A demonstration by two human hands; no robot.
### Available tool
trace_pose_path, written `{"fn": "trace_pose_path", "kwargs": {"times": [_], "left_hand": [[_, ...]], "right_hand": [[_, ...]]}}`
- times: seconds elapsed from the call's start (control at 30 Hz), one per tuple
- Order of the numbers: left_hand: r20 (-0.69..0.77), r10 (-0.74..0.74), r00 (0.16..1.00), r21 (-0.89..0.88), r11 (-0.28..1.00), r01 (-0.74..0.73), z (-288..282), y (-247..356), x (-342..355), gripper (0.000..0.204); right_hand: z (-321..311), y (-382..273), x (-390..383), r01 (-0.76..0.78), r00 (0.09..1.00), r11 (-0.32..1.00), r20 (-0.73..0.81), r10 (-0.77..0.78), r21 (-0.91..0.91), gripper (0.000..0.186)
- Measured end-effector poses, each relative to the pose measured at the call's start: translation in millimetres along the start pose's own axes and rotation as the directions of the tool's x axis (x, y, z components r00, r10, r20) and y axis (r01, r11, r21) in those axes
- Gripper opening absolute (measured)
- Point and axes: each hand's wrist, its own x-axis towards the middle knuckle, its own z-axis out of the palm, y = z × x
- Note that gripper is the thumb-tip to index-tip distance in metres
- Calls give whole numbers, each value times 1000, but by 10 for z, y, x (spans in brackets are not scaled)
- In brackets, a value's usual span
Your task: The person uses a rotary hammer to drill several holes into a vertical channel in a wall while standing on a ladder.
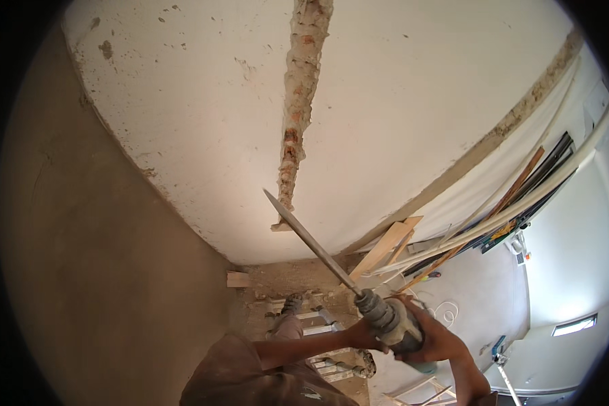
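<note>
Both my hands hold a rotary hammer fitted with a long pointed chisel bit. My left hand is closed around the underside of the tool's body. On the other side, my right hand wraps the body toward its rear, fingers reaching over the top. The bit slants up and left, its tip beside the lower part of a rough groove chased into the white wall. Brick and mortar show inside the groove. Whether the tip touches the wall, I cannot tell.
Beneath me is a metal ladder, with rubble at the wall's foot. Wooden boards, long pale pipes and dark strips lean at the right. A bare brown wall stands at left. A cable lies on the floor.
</note>
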Motion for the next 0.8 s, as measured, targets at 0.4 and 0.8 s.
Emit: {"fn": "trace_pose_path", "kwargs": {"times": [0.4, 0.8], "left_hand": [[-450, -285, 847, -625, 778, -70, -348, 1523, 435, 79], [-329, -548, 769, -859, 512, -2, -510, 2096, 507, 53]], "right_hand": [[610, 26, -297, 284, 946, 864, -269, -181, 415, 120], [1945, 526, -983, 53, 898, 915, -420, 131, 399, 97]]}}
